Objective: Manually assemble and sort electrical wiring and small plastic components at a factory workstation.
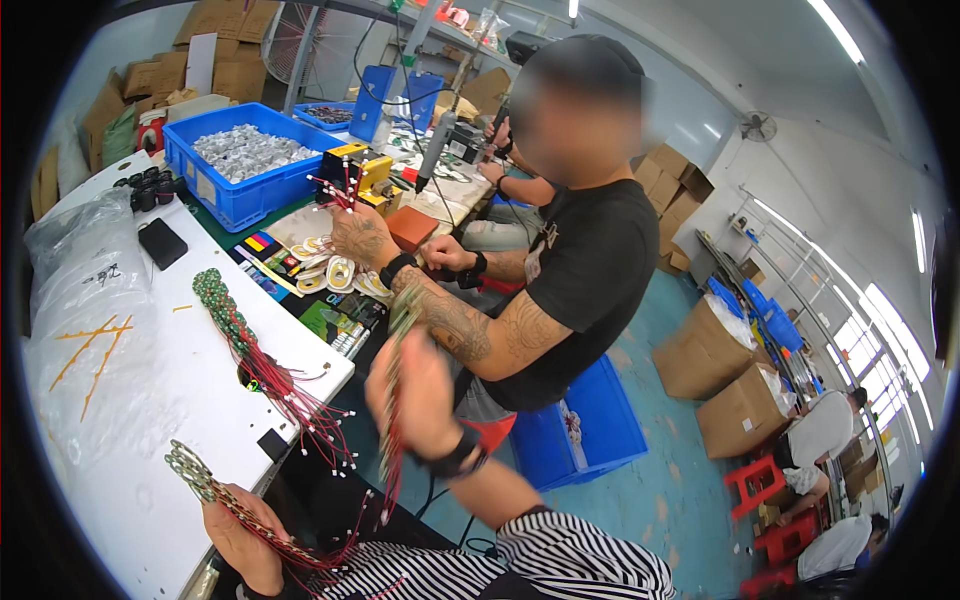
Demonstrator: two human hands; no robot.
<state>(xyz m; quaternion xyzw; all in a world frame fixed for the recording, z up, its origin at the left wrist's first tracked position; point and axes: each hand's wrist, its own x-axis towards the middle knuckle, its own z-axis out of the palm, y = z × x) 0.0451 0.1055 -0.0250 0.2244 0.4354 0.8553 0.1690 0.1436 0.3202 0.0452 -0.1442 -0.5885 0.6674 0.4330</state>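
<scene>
At the lower left my left hand is closed round a bundle of wired circuit boards. The small boards fan out past my fingers, and red wires trail toward my striped sleeve. My right hand, raised and blurred, grips another bundle of boards and wires. Its boards stick up above the hand, and red wires hang below. A third bundle lies on the white table between my hands and the blue bin, its red wires ending in white plugs over the table's edge.
A co-worker in black stands close on the right, holding red wires. A blue bin of small pale parts stands at the back. Plastic bags cover the table's left. A blue crate sits on the floor.
</scene>
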